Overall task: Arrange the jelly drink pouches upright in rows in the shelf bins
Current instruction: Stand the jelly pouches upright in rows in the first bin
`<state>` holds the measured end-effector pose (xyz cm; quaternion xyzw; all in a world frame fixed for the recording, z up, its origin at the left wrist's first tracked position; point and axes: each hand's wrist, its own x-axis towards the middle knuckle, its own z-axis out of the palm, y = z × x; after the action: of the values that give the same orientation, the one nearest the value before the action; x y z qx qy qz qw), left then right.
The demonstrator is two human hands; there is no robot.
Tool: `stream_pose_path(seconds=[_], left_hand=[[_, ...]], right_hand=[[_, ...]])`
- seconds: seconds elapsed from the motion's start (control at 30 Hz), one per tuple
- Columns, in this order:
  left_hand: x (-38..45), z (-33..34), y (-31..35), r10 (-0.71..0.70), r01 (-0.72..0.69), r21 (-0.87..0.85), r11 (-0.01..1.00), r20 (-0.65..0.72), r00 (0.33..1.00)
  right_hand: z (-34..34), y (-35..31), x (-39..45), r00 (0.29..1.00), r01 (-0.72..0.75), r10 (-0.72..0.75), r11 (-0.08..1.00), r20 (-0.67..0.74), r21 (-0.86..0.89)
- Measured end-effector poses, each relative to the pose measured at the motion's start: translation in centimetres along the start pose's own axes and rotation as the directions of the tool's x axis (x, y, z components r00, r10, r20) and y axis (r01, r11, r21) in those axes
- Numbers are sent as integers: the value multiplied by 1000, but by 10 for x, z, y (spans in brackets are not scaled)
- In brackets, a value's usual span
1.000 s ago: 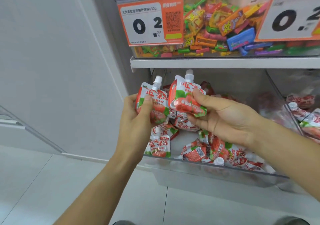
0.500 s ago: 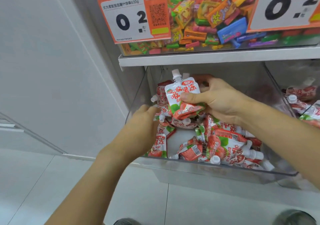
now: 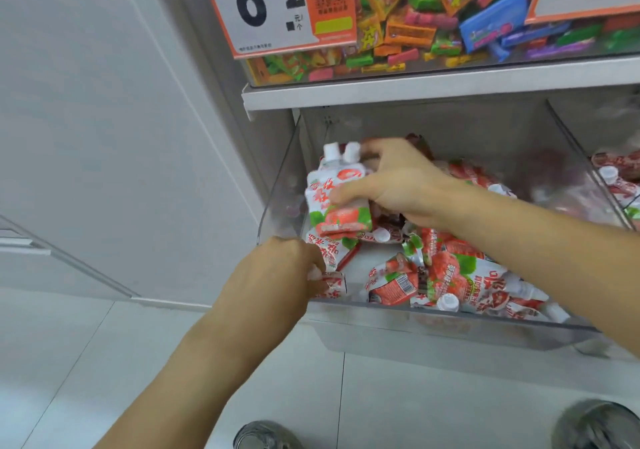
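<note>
A clear plastic shelf bin (image 3: 450, 324) holds several red, white and green jelly drink pouches with white caps. My right hand (image 3: 398, 182) grips two upright pouches (image 3: 337, 206) together at the bin's back left, thumb across their front. My left hand (image 3: 280, 272) reaches over the bin's left front corner, its fingers curled on a pouch (image 3: 330, 284) lying there. A loose heap of pouches (image 3: 460, 279) lies flat across the bin's front right.
An upper bin of colourful wrapped candies (image 3: 433, 22) with an orange price tag (image 3: 280, 8) sits on the shelf (image 3: 433, 88) above. A neighbouring bin with more pouches (image 3: 620, 185) is at the right. A grey wall stands to the left; shoes show on the tiled floor.
My right hand has carried its pouches left and back, standing them upright against the bin's left side. My left hand has dropped to the front left corner and closed on a lying pouch.
</note>
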<state>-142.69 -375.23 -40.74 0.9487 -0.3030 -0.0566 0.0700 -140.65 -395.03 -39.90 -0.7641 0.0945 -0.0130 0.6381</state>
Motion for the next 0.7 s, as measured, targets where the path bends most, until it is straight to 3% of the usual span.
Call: stream_pose_path(seconds=[0.1,0.2,0.37,0.47,0.6,0.63,0.7], left_hand=[[-9,-11,-4,39,-36,-158,987,18,999],[-17,-15,-6,56,-58,-197,979,-16,998],[-16,-19,-6,14,-86,-241,967,-285,958],[-13,-10,-1,63,-106,-211,972,-202,977],[-8,3,0,139,-163,-142,976,-165,976],[-8,4,-1,144,-161,-115,980,-146,979],[-7,9,-7,144,-148,-36,988,-98,985]], right_hand=[[26,15,-1,978,147,-92,942,186,-303],[38,26,0,927,265,-87,840,364,-473],[19,11,7,820,289,84,793,566,-537],[14,18,20,780,265,107,837,617,-480],[-5,9,41,629,56,265,922,731,-383],[-9,5,46,632,57,267,920,728,-388],[-10,4,57,742,162,172,892,648,-422]])
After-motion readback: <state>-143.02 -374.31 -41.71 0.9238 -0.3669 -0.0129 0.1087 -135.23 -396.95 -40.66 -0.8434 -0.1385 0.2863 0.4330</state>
